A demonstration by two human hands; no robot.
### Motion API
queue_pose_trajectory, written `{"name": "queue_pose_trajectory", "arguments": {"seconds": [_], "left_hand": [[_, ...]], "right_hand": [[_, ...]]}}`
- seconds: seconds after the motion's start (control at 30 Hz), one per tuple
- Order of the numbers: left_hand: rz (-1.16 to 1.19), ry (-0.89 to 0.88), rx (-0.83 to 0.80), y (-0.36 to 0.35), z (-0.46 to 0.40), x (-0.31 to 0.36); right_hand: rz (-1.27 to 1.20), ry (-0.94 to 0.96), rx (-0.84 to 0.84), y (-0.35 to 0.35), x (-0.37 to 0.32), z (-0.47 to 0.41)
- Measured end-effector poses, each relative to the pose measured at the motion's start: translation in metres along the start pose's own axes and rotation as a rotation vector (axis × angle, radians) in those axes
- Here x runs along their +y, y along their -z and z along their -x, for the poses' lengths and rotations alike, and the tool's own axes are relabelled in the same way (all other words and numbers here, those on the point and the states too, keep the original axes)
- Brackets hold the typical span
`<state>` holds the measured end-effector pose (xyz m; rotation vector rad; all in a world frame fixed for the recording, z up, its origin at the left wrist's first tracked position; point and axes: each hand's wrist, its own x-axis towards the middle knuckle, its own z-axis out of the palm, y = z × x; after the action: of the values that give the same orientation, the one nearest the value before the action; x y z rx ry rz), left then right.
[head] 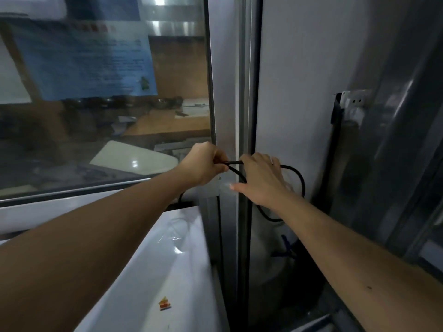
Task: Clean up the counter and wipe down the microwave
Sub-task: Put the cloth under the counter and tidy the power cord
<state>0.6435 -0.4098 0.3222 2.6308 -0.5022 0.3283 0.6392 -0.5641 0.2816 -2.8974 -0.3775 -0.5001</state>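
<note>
- Both forearms reached out from the bottom corners over the white appliance top, presumably the microwave, which sat low and left, against the window frame.
- Her left hand was curled tight, pinching a black power cord between thumb and fingers just in front of the metal frame post.
- Her right hand lay over the same cord with fingers bent round a strand and the thumb stuck out straight; the cord looped out past it to the right and dropped down behind the appliance.
- By my judgement the job was early: she seemed to be gathering the cord, no cloth was in sight, and nothing showed the microwave wiped yet. A small red and yellow sticker and a dark speck sat on its top.
- Room was tight. The post and the window glass stood right behind her knuckles, the grey wall closed the right side, and a white wall bracket jutted above the loop. The clearest way out looked to be back toward her.
</note>
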Motion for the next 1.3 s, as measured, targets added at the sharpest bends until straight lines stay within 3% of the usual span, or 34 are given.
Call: {"name": "queue_pose_trajectory", "arguments": {"seconds": [0.1,0.27,0.43,0.53,0.7,0.77,0.9,1.13,1.3], "left_hand": [[-0.037,0.000,-0.003,-0.003,-0.002,-0.002],[0.017,0.013,-0.018,-0.005,-0.006,-0.005],[0.075,0.129,-0.162,-0.002,0.002,-0.027],[0.108,0.178,-0.215,-0.005,0.007,-0.038],[0.068,0.174,-0.150,-0.012,0.003,-0.039],[0.026,0.149,-0.141,-0.013,0.003,-0.038],[-0.059,0.077,-0.117,-0.017,0.007,-0.037],[-0.210,0.004,-0.031,-0.011,0.024,-0.052],[-0.296,0.041,-0.086,-0.005,0.041,-0.067]], "right_hand": [[-0.081,0.012,0.093,-0.014,0.001,-0.006],[-0.365,-0.026,0.001,-0.027,0.008,-0.009],[-0.502,-0.066,-0.001,-0.031,0.024,-0.009],[-0.493,-0.080,-0.048,-0.036,0.030,-0.006],[-0.340,-0.040,-0.126,-0.044,0.023,-0.006],[-0.307,0.003,-0.093,-0.047,0.015,-0.007],[0.041,0.074,0.053,-0.054,0.000,-0.012],[-0.245,-0.053,-0.053,-0.065,-0.004,-0.010],[-0.336,-0.077,-0.089,-0.075,-0.007,-0.004]]}}
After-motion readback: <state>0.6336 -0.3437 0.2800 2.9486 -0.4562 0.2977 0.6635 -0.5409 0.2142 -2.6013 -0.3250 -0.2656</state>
